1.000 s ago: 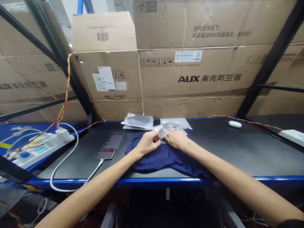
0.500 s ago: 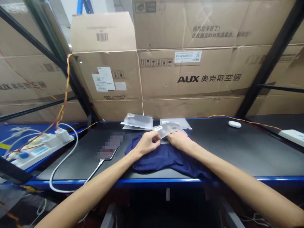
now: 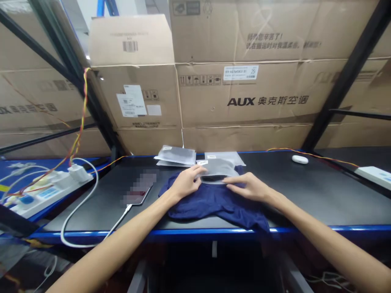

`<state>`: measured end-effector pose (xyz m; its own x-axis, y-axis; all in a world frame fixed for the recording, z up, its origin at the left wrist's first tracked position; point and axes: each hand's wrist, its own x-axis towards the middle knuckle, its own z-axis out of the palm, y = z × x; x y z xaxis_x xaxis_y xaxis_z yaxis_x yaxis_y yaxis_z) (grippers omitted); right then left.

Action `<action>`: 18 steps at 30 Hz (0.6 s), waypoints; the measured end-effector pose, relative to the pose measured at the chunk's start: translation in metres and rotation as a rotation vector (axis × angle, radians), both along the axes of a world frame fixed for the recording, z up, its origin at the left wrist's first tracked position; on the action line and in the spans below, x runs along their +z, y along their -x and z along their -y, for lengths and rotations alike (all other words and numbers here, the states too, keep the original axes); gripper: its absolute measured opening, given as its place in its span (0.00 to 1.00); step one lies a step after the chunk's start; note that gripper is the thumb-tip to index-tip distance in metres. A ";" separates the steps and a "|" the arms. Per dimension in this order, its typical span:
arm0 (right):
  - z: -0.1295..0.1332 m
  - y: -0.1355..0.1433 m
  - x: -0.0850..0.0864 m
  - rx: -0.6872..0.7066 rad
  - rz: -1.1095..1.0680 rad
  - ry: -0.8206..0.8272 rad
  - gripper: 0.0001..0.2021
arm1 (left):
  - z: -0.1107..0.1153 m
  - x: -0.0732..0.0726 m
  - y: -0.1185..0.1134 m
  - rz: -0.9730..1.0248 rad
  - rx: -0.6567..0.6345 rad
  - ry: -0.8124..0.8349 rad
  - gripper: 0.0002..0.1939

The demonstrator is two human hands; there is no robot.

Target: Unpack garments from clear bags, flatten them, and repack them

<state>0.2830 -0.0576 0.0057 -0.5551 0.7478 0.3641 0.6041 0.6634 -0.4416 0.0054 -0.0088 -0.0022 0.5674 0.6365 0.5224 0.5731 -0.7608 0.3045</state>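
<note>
In the head view, the only one we have, we see a frosted pouch [image 3: 221, 166] lying on crumpled navy cloth [image 3: 210, 203] near the back of the black table [image 3: 311, 195], its dark mouth gaping toward us. Our left hand [image 3: 187, 182] is curled nearly closed on the pouch's left edge, fingers over the film and thumb below. Our right hand [image 3: 249, 186] is half open, fingertips reaching the right end of the mouth; we cannot tell whether they pinch the lip. We judge that the mouth could fall shut if the right fingers slipped off, or the film crease or tear if both hands pulled apart too hard. The soft cloth underneath might also slide and carry the pouch askew. Just behind lie another frosted pouch [image 3: 230, 156] and, to the left, a pair of packets [image 3: 176, 155]; a careless push could shift them. The small white sticker [image 3: 203, 162] on our pouch is too tiny to read. On the big carton [image 3: 275, 81] we read "AUX 奥克斯空调", with "师傅您辛苦了!" higher up; its white label [image 3: 240, 72] shows "25", while the stickers [image 3: 132, 101] farther left are illegible.
</note>
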 end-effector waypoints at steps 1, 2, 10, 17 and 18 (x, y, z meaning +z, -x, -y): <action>0.001 -0.008 -0.001 -0.054 -0.079 -0.003 0.16 | -0.001 -0.001 0.001 -0.055 -0.001 -0.026 0.26; 0.000 -0.015 -0.002 -0.098 -0.129 -0.023 0.15 | -0.001 -0.002 0.001 -0.106 0.002 -0.041 0.28; -0.017 -0.044 -0.015 -0.127 0.220 -0.308 0.19 | -0.004 -0.003 0.002 -0.195 0.019 0.023 0.27; -0.026 -0.038 -0.012 -0.092 0.266 -0.331 0.16 | -0.012 0.002 0.007 -0.094 -0.035 0.108 0.29; -0.027 -0.037 -0.013 -0.079 0.246 -0.325 0.15 | -0.013 0.003 0.006 -0.108 -0.012 0.097 0.29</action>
<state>0.3200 -0.0304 -0.0069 -0.6009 0.6594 0.4518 0.7199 0.6921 -0.0527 -0.0010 0.0044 0.0008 0.6244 0.6743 0.3943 0.5978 -0.7374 0.3144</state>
